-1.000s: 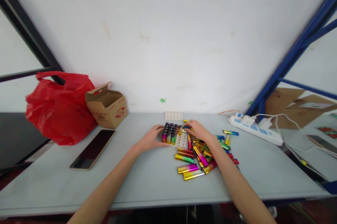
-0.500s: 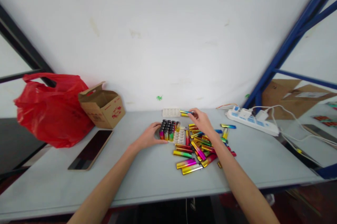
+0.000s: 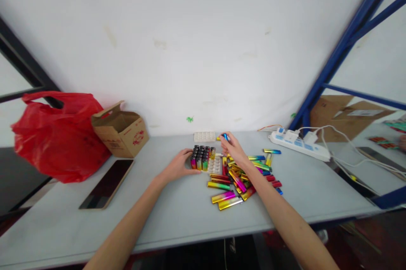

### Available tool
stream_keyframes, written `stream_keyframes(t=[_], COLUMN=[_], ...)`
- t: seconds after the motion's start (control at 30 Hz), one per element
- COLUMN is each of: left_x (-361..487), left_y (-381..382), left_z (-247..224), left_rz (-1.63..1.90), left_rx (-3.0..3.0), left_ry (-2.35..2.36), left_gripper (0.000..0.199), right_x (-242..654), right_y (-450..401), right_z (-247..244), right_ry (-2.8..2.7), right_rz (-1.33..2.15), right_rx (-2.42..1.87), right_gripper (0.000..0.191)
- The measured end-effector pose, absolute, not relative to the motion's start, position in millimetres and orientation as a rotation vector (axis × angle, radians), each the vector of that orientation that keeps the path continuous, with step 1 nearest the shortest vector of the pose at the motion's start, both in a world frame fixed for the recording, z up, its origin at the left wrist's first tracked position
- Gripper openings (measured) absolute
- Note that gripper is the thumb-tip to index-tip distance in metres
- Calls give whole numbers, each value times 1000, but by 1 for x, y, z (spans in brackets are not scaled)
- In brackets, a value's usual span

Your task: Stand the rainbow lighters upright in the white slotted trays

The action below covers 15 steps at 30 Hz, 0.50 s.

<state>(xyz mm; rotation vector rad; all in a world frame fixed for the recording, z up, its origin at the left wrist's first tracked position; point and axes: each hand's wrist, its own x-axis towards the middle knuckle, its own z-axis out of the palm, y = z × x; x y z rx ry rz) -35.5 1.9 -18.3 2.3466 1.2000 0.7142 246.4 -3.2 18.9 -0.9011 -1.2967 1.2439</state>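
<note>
Upright lighters with black tops [image 3: 199, 158] fill the left part of a white tray [image 3: 215, 165]; its right part shows bare pockets. My left hand [image 3: 179, 164] curves around the left side of this block, thumb at the front corner and fingers behind. Above the pile, my right hand [image 3: 233, 147] pinches a lighter with a blue end [image 3: 225, 136], just behind and right of the tray. Loose metallic coloured lighters [image 3: 237, 179] lie heaped right of the tray and under my right forearm. A second white tray [image 3: 204, 136] lies near the wall.
At the left are a red plastic bag [image 3: 60, 135], an open cardboard box [image 3: 122, 131] and a dark phone [image 3: 107, 184]. A white power strip [image 3: 300, 145] with plugs and cables lies at the right, by a blue metal frame [image 3: 342, 46]. The wall rises behind the table.
My right hand has moved slightly left and turned the lighter from lying flat to a more upright tilt. My left hand stays at the block. The whole view has shifted a little.
</note>
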Motion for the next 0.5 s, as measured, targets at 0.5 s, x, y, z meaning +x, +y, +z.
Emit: stream_keyframes(t=[0.5], left_x=[-35], left_y=[2], left_z=[-20], left_rz=[741], left_rx=[2347], left_ry=[1181], left_gripper=[83], right_x=[233], right_y=[-14], right_z=[8], right_ry=[-1639], right_rz=[627], right_rx=[-1230], right_gripper=[47])
